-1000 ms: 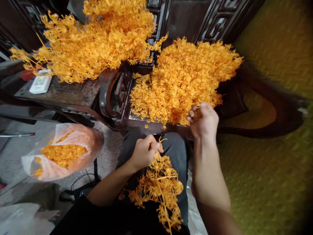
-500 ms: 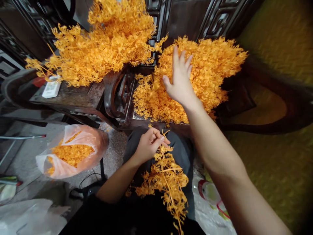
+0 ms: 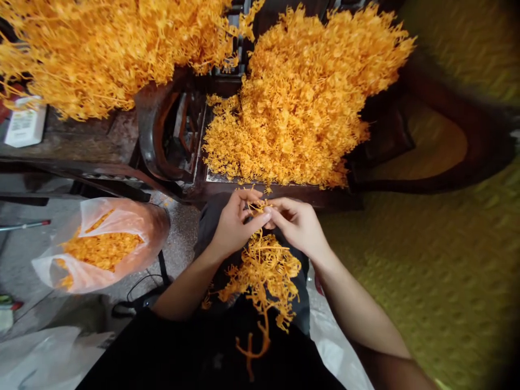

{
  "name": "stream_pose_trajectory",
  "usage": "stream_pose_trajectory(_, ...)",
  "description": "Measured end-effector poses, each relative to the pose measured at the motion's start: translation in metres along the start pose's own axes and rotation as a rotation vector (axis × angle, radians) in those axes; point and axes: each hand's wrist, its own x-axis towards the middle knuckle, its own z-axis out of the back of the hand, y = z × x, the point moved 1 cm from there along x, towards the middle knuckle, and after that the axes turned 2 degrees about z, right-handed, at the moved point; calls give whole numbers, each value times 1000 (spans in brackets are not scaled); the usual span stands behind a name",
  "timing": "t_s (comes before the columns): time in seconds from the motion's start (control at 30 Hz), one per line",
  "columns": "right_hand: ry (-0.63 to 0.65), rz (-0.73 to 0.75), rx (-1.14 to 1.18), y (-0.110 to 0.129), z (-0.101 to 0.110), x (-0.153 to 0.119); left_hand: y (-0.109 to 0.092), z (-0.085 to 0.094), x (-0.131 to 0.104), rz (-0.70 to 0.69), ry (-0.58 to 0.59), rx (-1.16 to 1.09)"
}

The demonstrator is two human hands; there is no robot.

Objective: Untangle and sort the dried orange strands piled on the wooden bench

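Over my lap, my left hand (image 3: 233, 227) and my right hand (image 3: 303, 225) meet, thumbs and fingers pinched together. Between their fingertips is a thin orange artificial flower stem (image 3: 258, 207); its finer parts are partly covered by the fingers. Below, an orange plastic flower spray (image 3: 268, 265) lies across my thighs, and a bare forked stem (image 3: 264, 341) reaches toward my dark shirt. Just beyond my hands, a big heap of orange plastic flowers (image 3: 300, 108) covers the seat of a dark wooden chair.
Another orange flower heap (image 3: 122, 54) rests at the upper left, near a white box (image 3: 26, 122). A carved wooden armrest (image 3: 152, 135) stands between the heaps. On the floor at left is a translucent bag (image 3: 150, 227) containing orange pieces. Yellow patterned material (image 3: 426, 271) lies at right.
My right hand has come down from the flower heap to meet my left hand and has closed its fingers. The spray on my lap has shifted, showing a forked stem. The view has moved.
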Motion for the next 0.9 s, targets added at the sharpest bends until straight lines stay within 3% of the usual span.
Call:
stream_pose_trajectory(0.23, -222, 70, 82, 5, -5, -4, -1, -3, -3, 134, 80, 142)
stream_pose_trajectory(0.3, -280, 83, 99, 2, -3, -1, 0, -2, -1, 139, 54, 132)
stream_pose_trajectory(0.43, -674, 156, 265, -6, 20, 14, -3, 2, 0, 135, 26, 120)
stream_pose_trajectory(0.5, -747, 155, 297, -6, 33, 17, -5, 3, -1, 145, 26, 126)
stream_pose_trajectory(0.63, -410, 110, 192, 5, 32, 6, -2, 1, -2, 146, 22, 99)
stream_pose_trajectory(0.8, -121, 274, -183, 23, 14, -12, 6, -2, -3, 38, 5, 222)
stream_pose_trajectory(0.9, 17, 335, -308, 27, 14, -11, 4, 1, -5, -8, 5, 296)
